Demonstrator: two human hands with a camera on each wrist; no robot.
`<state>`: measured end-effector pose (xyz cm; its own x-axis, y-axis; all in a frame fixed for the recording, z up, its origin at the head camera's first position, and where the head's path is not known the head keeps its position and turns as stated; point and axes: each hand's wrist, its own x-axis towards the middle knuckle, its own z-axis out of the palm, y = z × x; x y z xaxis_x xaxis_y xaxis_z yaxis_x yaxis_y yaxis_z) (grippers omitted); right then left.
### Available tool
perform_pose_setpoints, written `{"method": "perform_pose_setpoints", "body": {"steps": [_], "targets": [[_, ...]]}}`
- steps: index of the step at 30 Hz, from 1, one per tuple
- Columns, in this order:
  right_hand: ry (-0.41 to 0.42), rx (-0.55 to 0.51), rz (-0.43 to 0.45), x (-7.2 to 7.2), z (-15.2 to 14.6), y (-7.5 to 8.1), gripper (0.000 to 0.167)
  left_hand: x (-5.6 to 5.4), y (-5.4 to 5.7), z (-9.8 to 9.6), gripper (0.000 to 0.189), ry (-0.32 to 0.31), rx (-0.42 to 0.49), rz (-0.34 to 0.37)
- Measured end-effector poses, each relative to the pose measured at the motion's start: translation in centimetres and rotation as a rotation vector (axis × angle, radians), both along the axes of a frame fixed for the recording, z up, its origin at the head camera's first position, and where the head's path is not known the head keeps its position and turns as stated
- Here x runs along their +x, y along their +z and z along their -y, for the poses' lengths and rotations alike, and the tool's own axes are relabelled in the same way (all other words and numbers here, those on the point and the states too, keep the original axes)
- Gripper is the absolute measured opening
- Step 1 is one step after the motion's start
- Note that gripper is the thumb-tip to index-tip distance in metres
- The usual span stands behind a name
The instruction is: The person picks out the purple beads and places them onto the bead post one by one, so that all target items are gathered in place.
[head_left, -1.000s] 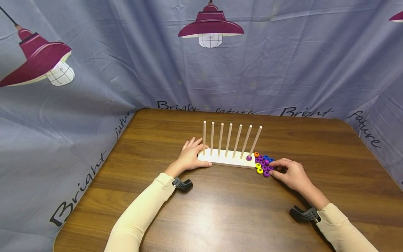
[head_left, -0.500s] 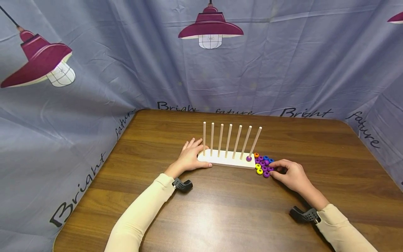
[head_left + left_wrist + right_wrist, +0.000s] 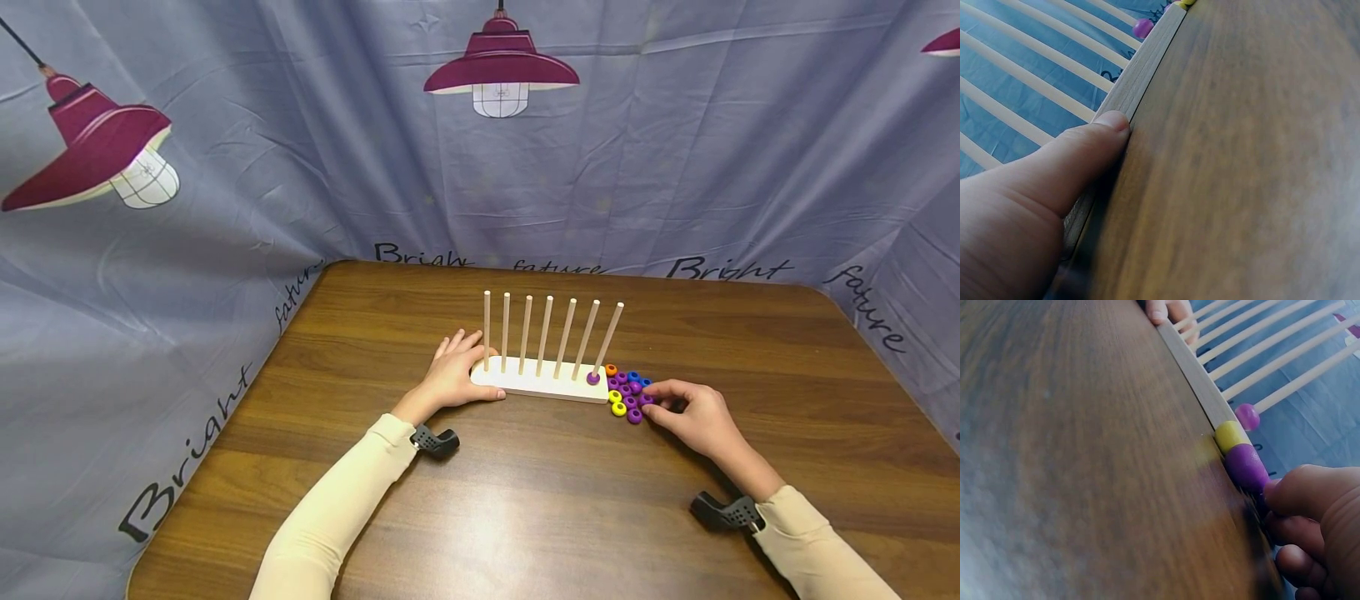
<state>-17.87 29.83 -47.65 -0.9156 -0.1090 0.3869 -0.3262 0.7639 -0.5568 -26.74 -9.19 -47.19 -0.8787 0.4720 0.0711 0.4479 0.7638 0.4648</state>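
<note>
A white wooden peg stand with a row of upright pegs stands on the table, a purple bead threaded at the foot of its rightmost peg. My left hand grips the stand's left end, and in the left wrist view its thumb presses the front edge. Loose beads lie against the right end: several purple ones, yellow ones, an orange one and blue ones. At their right side my right hand pinches a purple bead between thumb and forefinger.
The brown wooden table extends around the stand. A grey-blue curtain printed with lamps and lettering hangs behind and at the sides. Black camera mounts sit on both wrists.
The purple bead at my right fingertips has shifted very slightly to the right, away from the other beads. My left hand and the stand have stayed in place.
</note>
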Motion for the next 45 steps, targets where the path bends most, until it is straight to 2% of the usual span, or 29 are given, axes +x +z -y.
{"method": "perform_pose_setpoints", "body": {"steps": [8, 45], "targets": [[0.014, -0.045, 0.013, 0.06, 0.12, 0.19, 0.018, -0.02, 0.04, 0.05, 0.072, -0.004, 0.004, -0.002], [0.007, -0.056, 0.016, -0.02, 0.05, 0.14, 0.017, 0.07, 0.05, 0.05, 0.072, -0.006, 0.014, 0.002]]}}
